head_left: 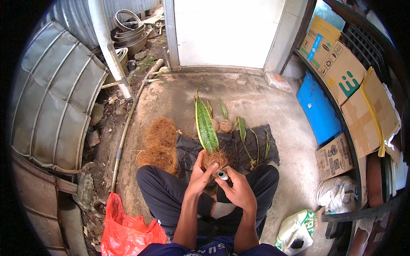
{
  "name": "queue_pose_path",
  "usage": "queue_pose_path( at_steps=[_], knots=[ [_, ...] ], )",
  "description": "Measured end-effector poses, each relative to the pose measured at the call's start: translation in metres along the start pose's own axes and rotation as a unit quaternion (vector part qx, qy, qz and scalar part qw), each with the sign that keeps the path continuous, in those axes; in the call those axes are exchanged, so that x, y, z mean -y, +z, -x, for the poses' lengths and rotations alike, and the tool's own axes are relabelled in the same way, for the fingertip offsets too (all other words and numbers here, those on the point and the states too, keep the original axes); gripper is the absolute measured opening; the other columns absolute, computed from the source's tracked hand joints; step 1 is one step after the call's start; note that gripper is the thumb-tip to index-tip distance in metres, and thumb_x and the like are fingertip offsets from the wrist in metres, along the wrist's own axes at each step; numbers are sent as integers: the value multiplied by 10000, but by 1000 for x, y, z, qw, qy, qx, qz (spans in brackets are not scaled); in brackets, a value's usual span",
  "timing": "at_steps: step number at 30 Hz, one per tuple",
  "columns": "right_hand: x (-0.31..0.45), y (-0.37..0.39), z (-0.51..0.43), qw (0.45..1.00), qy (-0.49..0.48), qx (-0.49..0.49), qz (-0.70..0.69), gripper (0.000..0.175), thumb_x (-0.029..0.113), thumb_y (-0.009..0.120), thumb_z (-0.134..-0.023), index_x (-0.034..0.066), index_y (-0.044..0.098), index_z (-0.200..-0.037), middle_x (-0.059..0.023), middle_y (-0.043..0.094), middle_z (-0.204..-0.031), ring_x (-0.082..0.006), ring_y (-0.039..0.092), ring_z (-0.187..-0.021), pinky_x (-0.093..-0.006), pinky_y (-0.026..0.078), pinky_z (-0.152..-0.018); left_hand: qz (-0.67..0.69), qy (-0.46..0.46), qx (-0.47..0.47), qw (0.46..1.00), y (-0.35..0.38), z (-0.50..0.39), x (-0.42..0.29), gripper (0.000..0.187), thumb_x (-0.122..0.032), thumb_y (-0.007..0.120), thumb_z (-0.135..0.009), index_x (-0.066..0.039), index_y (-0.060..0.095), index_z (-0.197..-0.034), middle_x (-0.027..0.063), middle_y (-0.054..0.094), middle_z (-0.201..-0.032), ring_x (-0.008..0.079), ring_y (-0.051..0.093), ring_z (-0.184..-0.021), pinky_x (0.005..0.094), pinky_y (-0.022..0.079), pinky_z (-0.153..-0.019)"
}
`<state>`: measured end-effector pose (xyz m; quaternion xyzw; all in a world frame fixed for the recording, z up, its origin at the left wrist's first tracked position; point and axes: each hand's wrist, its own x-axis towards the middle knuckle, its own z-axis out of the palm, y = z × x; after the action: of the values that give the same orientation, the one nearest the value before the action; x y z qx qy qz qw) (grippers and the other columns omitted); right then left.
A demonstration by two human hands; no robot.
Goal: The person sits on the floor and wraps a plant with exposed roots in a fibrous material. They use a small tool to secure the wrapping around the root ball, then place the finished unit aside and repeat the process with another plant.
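My left hand (199, 177) grips a round ball of brown coconut fibre (214, 161), from which a tall yellow-edged snake plant leaf (206, 128) stands up. Close by on the right, my right hand (237, 187) holds a small spool of thread (223, 175), its end facing up, beside the ball. Thin strands wrap the fibre. Beyond the hands lies a black plastic sheet (189, 150), with loose snake plant cuttings (246, 145) on its right part. Behind it stand wrapped balls with small leaves, one (225, 125) plainly visible. A heap of loose coconut fibre (160, 144) lies left of the sheet.
A red plastic bag (128, 228) lies near my left knee, and a white-and-green bag (296, 228) at lower right. Cardboard boxes (339, 67) and a blue panel (318, 107) line the right side. A long pipe (128, 128) borders the concrete on the left, near stacked basins (131, 40).
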<state>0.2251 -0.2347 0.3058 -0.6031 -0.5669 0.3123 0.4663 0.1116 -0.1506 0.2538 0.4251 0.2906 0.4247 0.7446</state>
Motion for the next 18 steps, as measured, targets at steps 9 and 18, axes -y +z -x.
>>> queue_pose_path(
  at_steps=[9,18],
  knots=[
    [-7,3,1,1000,-14,-7,3,234,195,620,-885,-8,544,-972,-194,604,-850,-370,612,-792,-380,461,-675,55,-25,-1,998,-1,1,1,592,-72,614,-886,-16,305,-1388,99,558,-1168,166,558,-1035,290,461,-877],
    [-3,3,1,1000,-16,-7,2,235,200,626,-879,-3,544,-964,-190,598,-835,-374,602,-778,-380,459,-667,88,-39,-7,995,-5,0,8,675,-67,623,-884,-19,234,-1433,128,548,-1198,186,562,-1052,305,467,-887]
  ],
)
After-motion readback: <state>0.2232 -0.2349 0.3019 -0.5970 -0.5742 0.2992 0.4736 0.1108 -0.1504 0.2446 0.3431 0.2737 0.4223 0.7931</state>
